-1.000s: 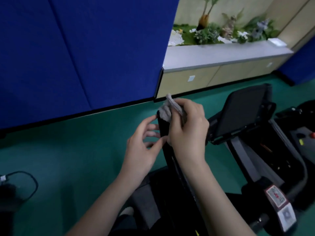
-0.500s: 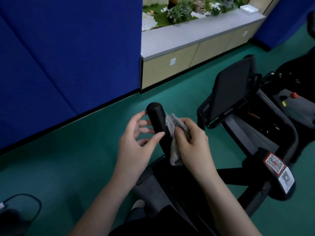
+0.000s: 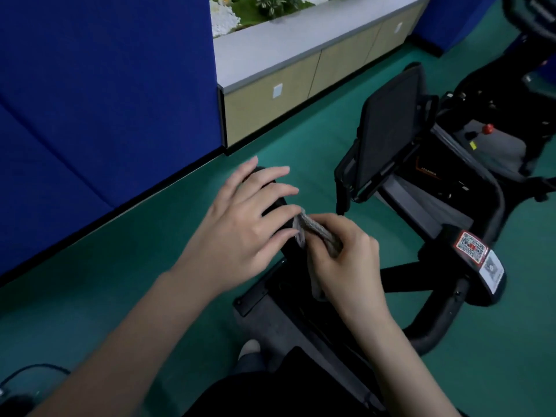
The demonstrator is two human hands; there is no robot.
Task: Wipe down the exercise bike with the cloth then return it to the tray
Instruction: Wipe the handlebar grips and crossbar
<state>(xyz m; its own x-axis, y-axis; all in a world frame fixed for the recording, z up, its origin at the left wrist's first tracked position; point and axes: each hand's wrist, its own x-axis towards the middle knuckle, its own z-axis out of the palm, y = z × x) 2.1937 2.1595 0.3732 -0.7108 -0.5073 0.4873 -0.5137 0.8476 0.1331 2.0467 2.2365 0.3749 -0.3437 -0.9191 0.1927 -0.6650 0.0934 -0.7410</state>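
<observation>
The black exercise bike (image 3: 391,139) fills the right and lower middle of the head view, its screen panel tilted up. A black handle grip (image 3: 275,206) rises in front of me. My left hand (image 3: 243,227) lies over that grip with straight, spread fingers, the fingertips touching the cloth. My right hand (image 3: 343,260) pinches a grey cloth (image 3: 310,228) and presses it against the right side of the grip. Part of the cloth hangs down behind my right hand. No tray is in view.
A blue padded wall (image 3: 105,85) stands at the left, on green floor (image 3: 90,281). A low cabinet with a grey top (image 3: 285,46) and plants runs along the back. A label with codes (image 3: 478,254) sits on the bike frame. A black cable (image 3: 33,371) lies at bottom left.
The cloth has slid from the top of the handle grip down its side. My left hand has moved from beside the grip to lying over it. The camera has tilted downward.
</observation>
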